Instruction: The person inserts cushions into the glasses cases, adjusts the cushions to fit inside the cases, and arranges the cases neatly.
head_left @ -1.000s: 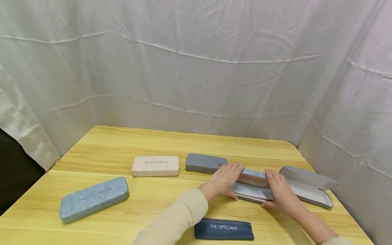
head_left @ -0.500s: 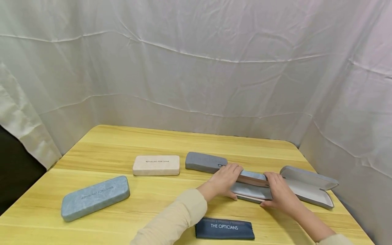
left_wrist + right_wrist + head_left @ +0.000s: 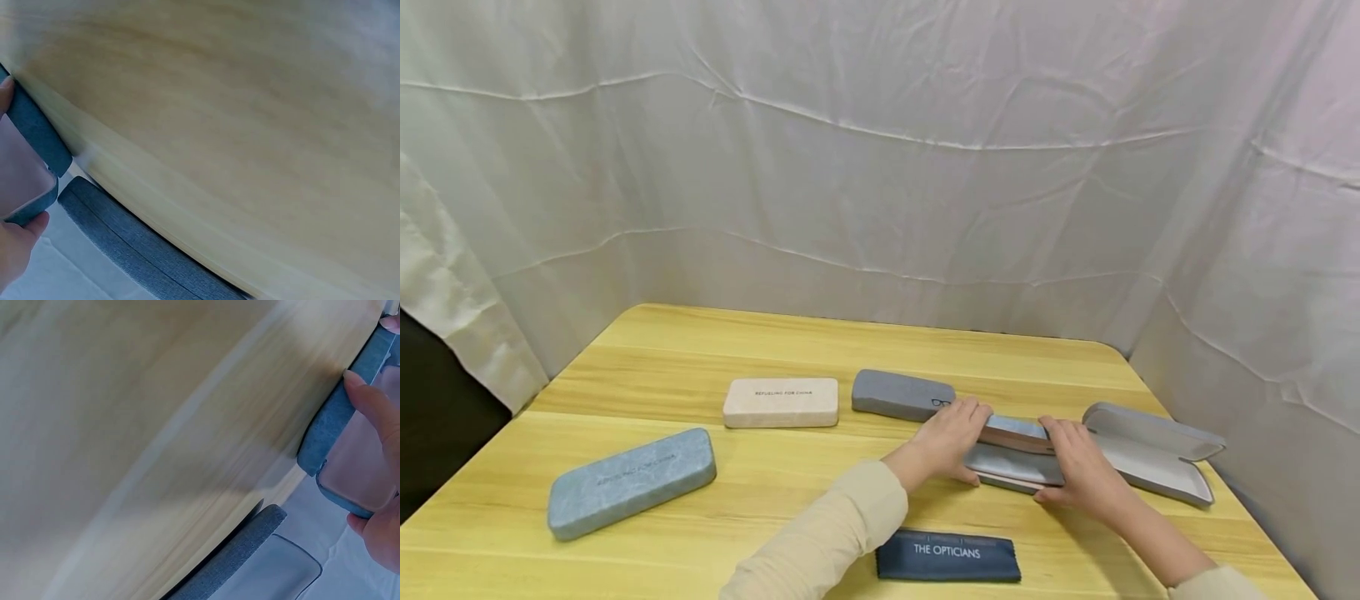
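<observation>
A blue glasses case [image 3: 1017, 427] lies with its lid partly raised, showing a pinkish-brown lining. A grey-blue surface shows in its base; I cannot tell whether it is a cloth. My left hand [image 3: 943, 437] grips the case's left end, fingers over the lid and thumb low at the front. At the right end my right hand [image 3: 1081, 467] holds it the same way. The right wrist view shows that hand's fingers [image 3: 369, 403] on the marbled blue case [image 3: 326, 434]. In the left wrist view, the left hand [image 3: 15, 253] is partly cut off beside the case [image 3: 40, 134].
An opened grey case [image 3: 1157, 458] sits to the right. Behind my left hand is a closed grey-blue case [image 3: 901, 394]. Further left are a cream case [image 3: 781, 402] and a light blue case [image 3: 632, 482]. A dark blue cloth [image 3: 948, 557] lies in front on the wooden table [image 3: 760, 517].
My right hand has shifted very slightly left while on the case. The left hand keeps its hold, and the other cases and the cloth stay where they were.
</observation>
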`<state>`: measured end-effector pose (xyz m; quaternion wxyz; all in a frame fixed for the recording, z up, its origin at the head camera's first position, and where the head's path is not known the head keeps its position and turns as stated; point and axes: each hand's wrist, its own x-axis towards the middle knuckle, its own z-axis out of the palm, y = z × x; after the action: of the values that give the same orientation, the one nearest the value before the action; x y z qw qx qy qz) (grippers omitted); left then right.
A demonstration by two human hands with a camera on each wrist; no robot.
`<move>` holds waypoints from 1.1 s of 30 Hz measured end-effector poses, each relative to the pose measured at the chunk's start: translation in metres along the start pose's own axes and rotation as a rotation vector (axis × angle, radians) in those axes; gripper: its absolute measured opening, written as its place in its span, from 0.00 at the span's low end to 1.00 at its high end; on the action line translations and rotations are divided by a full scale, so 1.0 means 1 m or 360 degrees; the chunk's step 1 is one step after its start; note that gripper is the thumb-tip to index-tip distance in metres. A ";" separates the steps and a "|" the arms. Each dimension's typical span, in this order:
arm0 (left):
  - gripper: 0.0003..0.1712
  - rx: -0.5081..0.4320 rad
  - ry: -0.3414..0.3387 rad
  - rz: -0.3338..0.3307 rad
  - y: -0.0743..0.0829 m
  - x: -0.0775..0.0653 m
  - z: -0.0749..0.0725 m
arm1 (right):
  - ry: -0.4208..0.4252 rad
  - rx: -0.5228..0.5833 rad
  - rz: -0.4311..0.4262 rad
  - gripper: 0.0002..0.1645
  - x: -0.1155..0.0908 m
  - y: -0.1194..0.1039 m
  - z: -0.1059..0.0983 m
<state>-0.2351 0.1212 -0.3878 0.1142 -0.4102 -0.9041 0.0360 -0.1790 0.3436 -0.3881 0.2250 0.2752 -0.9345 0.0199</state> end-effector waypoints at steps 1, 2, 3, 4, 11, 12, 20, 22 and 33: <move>0.52 -0.0008 -0.0001 0.0001 0.000 0.000 0.000 | 0.0000 -0.0004 -0.0004 0.62 0.000 0.000 0.000; 0.51 -0.0021 -0.0003 0.0002 0.000 0.000 0.000 | -0.0002 -0.0003 -0.0004 0.60 0.000 0.000 0.000; 0.50 -0.0026 0.0001 0.0006 0.000 0.000 0.000 | -0.0003 -0.0001 -0.0003 0.59 -0.001 0.000 0.001; 0.49 -0.0036 0.0006 0.0010 0.000 0.000 0.000 | -0.0015 0.0004 0.0007 0.58 -0.001 0.000 0.000; 0.50 0.0026 0.0011 0.0044 0.000 -0.001 -0.001 | -0.0169 -0.0001 0.0148 0.56 0.001 -0.003 -0.005; 0.51 0.0031 0.0007 0.0044 0.000 -0.001 -0.001 | -0.0185 -0.0008 0.0162 0.56 0.001 -0.003 -0.006; 0.48 0.0041 -0.0011 0.0026 0.001 -0.001 -0.001 | -0.0146 -0.0119 0.0142 0.60 0.002 -0.005 -0.006; 0.47 0.0042 -0.0008 0.0026 0.000 -0.001 -0.001 | -0.0136 -0.0141 0.0127 0.60 0.002 -0.005 -0.005; 0.48 0.0014 -0.0027 0.0052 0.000 -0.001 -0.001 | -0.0172 -0.0071 0.0155 0.52 0.003 -0.006 -0.009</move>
<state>-0.2341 0.1209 -0.3866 0.1078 -0.4242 -0.8980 0.0452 -0.1746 0.3383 -0.3794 0.1789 0.2252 -0.9577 -0.0048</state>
